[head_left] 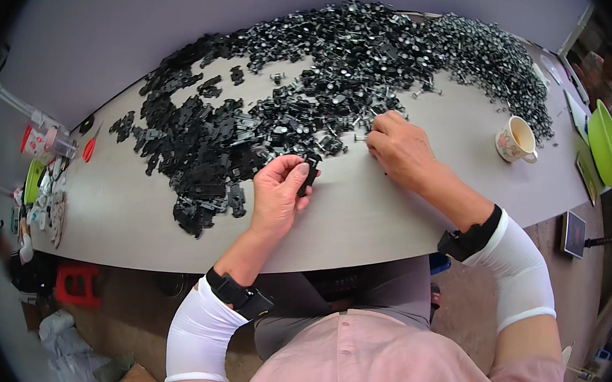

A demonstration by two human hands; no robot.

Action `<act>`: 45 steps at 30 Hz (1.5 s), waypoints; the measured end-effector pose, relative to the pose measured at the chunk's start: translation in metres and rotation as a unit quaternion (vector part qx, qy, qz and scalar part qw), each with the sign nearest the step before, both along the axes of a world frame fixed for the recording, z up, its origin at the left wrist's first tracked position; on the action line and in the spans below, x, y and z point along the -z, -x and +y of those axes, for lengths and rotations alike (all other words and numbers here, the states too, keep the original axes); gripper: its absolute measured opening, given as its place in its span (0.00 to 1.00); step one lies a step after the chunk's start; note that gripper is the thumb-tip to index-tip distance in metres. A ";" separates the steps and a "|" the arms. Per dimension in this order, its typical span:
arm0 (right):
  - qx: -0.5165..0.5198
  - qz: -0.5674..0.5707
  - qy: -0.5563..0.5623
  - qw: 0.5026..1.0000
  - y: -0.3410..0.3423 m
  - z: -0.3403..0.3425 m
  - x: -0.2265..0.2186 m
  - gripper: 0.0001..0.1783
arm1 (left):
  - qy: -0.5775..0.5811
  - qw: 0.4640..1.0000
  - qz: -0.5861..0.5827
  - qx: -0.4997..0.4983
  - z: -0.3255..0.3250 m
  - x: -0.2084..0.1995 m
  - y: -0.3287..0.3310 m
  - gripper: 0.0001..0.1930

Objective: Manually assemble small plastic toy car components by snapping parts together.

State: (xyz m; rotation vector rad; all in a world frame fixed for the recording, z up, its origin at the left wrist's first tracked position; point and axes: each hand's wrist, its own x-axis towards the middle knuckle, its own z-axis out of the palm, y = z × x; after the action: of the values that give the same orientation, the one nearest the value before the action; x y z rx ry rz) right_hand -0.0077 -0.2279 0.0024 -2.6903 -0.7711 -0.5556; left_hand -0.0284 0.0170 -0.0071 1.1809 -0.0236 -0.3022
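Observation:
My left hand [276,192] is closed, pinching a small black plastic part [309,176] between thumb and fingers just above the table. To its right, my right hand [402,152] has its fingers drawn together at the near edge of the heap. At its fingertips a small silver metal pin [360,138] sticks out to the left. Ahead of both hands spreads a heap of black parts with shiny round-headed pins [340,65]. Flat black plastic pieces [206,152] lie piled to the left of my left hand.
Loose small metal pieces [495,58] form the heap's far right end. A patterned cup [511,142] with some brown drink stands on the table [361,233], right of my right hand. Beyond it is a green basin [608,146]. Red-handled scissors [89,149] lie at the left.

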 end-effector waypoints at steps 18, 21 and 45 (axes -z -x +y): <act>-0.206 0.076 -0.235 0.947 -0.009 0.041 -0.008 0.24 | -0.088 0.994 0.059 0.013 0.000 -0.011 -0.019 0.05; -0.211 0.076 -0.249 0.942 -0.010 0.041 -0.008 0.24 | -0.102 0.992 0.074 0.024 -0.004 -0.013 -0.020 0.05; -0.206 0.076 -0.293 0.931 -0.011 0.042 0.007 0.22 | 0.015 0.995 0.066 0.066 0.014 -0.005 -0.009 0.13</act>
State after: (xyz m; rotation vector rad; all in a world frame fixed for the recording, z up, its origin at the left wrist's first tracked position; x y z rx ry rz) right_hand 0.0028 -0.1854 -0.0049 -1.9286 -0.9169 -0.3865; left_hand -0.0193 0.0313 -0.0022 1.1285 0.0092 -0.4950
